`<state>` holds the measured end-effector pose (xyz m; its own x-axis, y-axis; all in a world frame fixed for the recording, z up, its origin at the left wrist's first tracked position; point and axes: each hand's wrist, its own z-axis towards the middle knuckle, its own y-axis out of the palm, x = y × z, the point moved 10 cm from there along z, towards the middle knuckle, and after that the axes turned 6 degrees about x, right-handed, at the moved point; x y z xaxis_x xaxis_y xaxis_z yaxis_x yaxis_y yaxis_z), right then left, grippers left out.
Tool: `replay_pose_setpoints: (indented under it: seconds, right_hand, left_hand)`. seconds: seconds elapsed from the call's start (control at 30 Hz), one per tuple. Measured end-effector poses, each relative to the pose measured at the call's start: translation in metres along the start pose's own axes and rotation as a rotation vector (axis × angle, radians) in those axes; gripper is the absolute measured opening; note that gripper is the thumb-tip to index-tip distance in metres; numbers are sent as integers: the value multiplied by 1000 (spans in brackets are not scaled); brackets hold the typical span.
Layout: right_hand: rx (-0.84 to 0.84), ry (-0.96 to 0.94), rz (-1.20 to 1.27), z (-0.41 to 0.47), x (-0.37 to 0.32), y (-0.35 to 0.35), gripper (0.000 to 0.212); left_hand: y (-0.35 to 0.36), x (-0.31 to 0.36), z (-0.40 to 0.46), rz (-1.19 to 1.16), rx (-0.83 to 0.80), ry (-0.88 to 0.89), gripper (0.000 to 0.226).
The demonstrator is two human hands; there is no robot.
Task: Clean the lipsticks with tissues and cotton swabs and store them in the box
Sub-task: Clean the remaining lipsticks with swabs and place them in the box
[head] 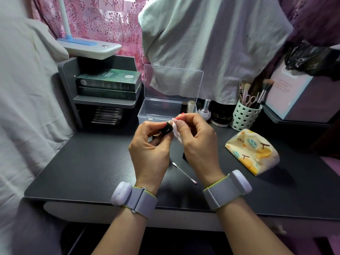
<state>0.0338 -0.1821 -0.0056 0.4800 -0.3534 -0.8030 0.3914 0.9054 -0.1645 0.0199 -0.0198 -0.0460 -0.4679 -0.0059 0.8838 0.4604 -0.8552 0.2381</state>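
My left hand (pixel 150 144) grips the black base of an open lipstick (pixel 166 128) above the dark desk. Its gold collar and red tip poke out to the right. My right hand (pixel 196 137) pinches a white tissue (pixel 177 133) against the lipstick's tip. A clear plastic box (pixel 147 113) stands open just behind my hands, lid up. Two lipsticks (pixel 191 106) stand upright at the box's right end. A cotton swab (pixel 184 173) with a pink-stained end lies on the desk between my wrists. A small black piece, partly hidden, sits under my right hand.
A soft tissue pack (pixel 253 150) lies on the desk at the right. Behind it stand a green holder with brushes and scissors (pixel 245 115), a small bottle (pixel 205 111) and a dark jar (pixel 220 117). A grey shelf with green boxes (pixel 108 83) fills the back left.
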Motion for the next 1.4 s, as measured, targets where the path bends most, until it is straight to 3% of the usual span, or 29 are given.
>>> replay_pose_setpoints:
  seconds: [0.27,0.5,0.73,1.13,1.4]
  right_hand:
    - [-8,-234,-357,8,-11,7,4]
    - [173,-52,-122,15,5,-28,5]
    - [230,14,-230,20,35,-56,5]
    - [17,138,-565,9,87,-57,5]
    - [-178,208,-801,-1,110,-50,7]
  left_hand:
    - [2,5,-6,146,-14,128,20]
    - [0,-4,0,137,18,-18,22]
    - [4,-25,-5,107,37,-151,23]
    - [19,-49,-19,31,-5,-282,28]
    - [19,-48,-23,-12,-1,-296,15]
